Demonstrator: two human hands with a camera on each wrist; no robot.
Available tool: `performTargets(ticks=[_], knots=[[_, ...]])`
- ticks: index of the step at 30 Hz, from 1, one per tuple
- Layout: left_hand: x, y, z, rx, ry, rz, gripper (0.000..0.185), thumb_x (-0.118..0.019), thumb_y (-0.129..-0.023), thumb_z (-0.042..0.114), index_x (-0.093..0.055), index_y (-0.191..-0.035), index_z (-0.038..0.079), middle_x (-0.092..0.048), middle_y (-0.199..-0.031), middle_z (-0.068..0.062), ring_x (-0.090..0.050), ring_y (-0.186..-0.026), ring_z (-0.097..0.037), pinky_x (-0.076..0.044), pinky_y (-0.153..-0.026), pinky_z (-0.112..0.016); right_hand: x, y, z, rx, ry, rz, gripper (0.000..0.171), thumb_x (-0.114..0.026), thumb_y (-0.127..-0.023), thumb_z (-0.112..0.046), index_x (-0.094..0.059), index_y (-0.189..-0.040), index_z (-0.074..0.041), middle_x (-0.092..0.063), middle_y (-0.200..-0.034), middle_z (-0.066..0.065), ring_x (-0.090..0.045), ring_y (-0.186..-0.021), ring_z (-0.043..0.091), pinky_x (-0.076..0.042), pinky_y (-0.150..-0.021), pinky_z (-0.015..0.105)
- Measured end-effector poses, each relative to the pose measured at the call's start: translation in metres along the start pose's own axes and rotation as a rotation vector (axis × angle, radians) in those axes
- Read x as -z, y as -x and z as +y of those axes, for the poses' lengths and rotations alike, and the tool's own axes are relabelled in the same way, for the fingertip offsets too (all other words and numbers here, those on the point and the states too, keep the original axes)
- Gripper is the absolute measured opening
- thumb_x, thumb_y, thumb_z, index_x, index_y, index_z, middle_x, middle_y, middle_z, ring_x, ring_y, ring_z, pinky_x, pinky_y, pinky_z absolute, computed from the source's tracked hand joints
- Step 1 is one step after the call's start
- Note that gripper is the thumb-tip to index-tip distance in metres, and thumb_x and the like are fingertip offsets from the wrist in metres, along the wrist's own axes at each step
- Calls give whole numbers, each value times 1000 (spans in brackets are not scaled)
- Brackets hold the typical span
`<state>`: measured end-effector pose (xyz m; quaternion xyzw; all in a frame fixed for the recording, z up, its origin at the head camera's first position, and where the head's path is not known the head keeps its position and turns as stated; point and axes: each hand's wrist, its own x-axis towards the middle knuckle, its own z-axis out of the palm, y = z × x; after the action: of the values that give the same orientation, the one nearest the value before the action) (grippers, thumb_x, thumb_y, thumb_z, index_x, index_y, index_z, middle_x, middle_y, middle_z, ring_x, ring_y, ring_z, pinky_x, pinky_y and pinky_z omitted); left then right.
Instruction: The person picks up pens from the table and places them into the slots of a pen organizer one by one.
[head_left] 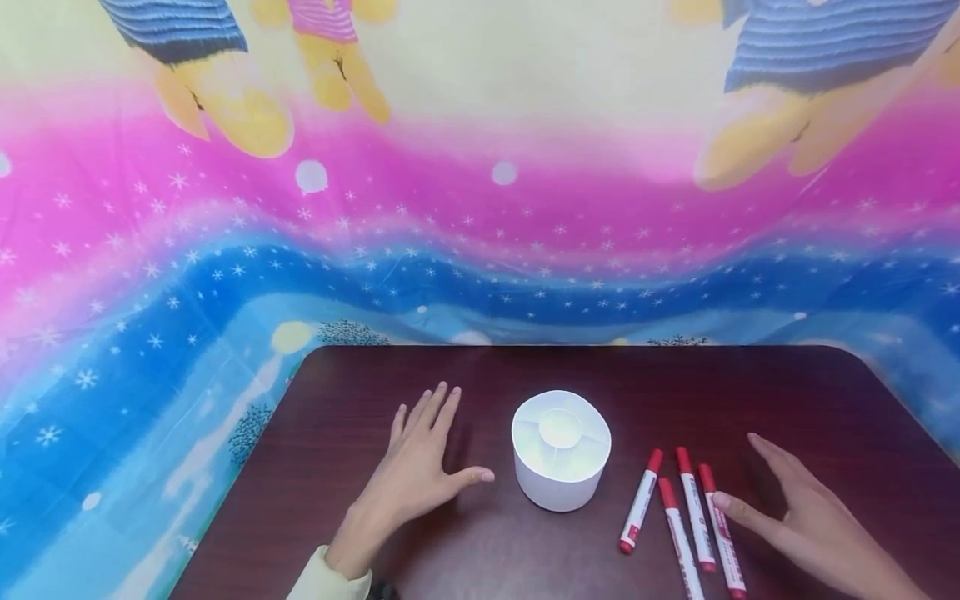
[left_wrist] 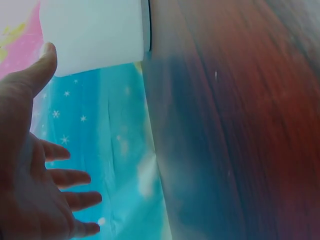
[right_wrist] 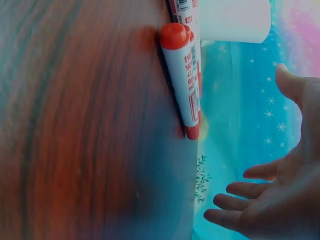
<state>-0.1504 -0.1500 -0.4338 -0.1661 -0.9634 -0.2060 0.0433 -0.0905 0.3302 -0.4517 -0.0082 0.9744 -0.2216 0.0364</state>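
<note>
Right hand (head_left: 813, 521) lies lowest in the head view, palm down over the table (head_left: 825, 400), fingers straight and spread, gripping nothing; its thumb tip sits just beside the nearest of four red markers (head_left: 722, 542). From the right wrist view the same hand (right_wrist: 272, 200) shows with relaxed, parted fingers (right_wrist: 235, 190) held off the wood, and one marker (right_wrist: 182, 82) lies close before the lens, red cap toward the camera, with others behind it. Those markers lie side by side on the table, caps pointing away from the person, the leftmost one (head_left: 640, 512) tilted a little apart from the rest. Left of them stands a white round cup (head_left: 561, 450), upright, with a small inner ring and dividers visible inside its top. Left hand (head_left: 420, 467) rests flat on the table on the cup's other side, fingers straight and together, thumb stretched toward the cup but not touching it. From the left wrist view this hand (left_wrist: 30, 170) is likewise slack and holds nothing, thumb near the white cup (left_wrist: 92, 35). Beyond the table hangs a bright cloth (head_left: 225, 250) in pink, blue and yellow with stars and cartoon figures.
</note>
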Motion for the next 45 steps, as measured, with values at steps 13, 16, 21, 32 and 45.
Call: performTargets(ticks=[13, 16, 21, 32, 45], knots=[[-5, -15, 20, -130, 115, -37, 119, -83, -82, 71, -24, -173, 20, -30, -178, -4, -30, -164, -25, -17, -136, -59, -5, 5, 4, -38, -100, 28, 104, -75, -97, -57, -30, -162, 11, -46, -152, 45, -62, -121, 63, -57, -87, 70], [-5, -20, 24, -148, 157, -54, 118, -83, -82, 69, -23, -173, 22, -30, -178, 0, -31, -164, -23, -18, -136, -56, -5, 6, 5, -49, -135, 19, 99, -74, -98, -55, -34, -161, 9, -49, -152, 43, -64, -120, 61, -61, -86, 63], [-8, -25, 27, -155, 237, -90, 118, -84, -82, 68, -21, -173, 28, -27, -178, 5, -30, -164, -23, -28, -134, -54, -6, 6, 5, -60, -167, 2, 91, -74, -99, -53, -39, -159, 6, -54, -151, 39, -69, -118, 56, -62, -75, 34], [-15, -28, 28, -183, 341, -115, 114, -88, -82, 60, -27, -172, 26, -33, -176, 5, -33, -163, -19, -39, -128, -53, -12, 2, 4, -122, -264, -46, 92, -75, -99, -53, -40, -159, 7, -55, -150, 37, -68, -122, 49, -55, -72, 19], [-14, -26, 26, -163, 354, -140, 111, -88, -82, 60, -31, -171, 28, -40, -172, -1, -40, -159, -27, -40, -125, -60, -9, -3, 6, -202, -369, -179, 89, -76, -99, -49, -41, -159, 7, -64, -146, 28, -70, -96, -7, -59, -77, 23]])
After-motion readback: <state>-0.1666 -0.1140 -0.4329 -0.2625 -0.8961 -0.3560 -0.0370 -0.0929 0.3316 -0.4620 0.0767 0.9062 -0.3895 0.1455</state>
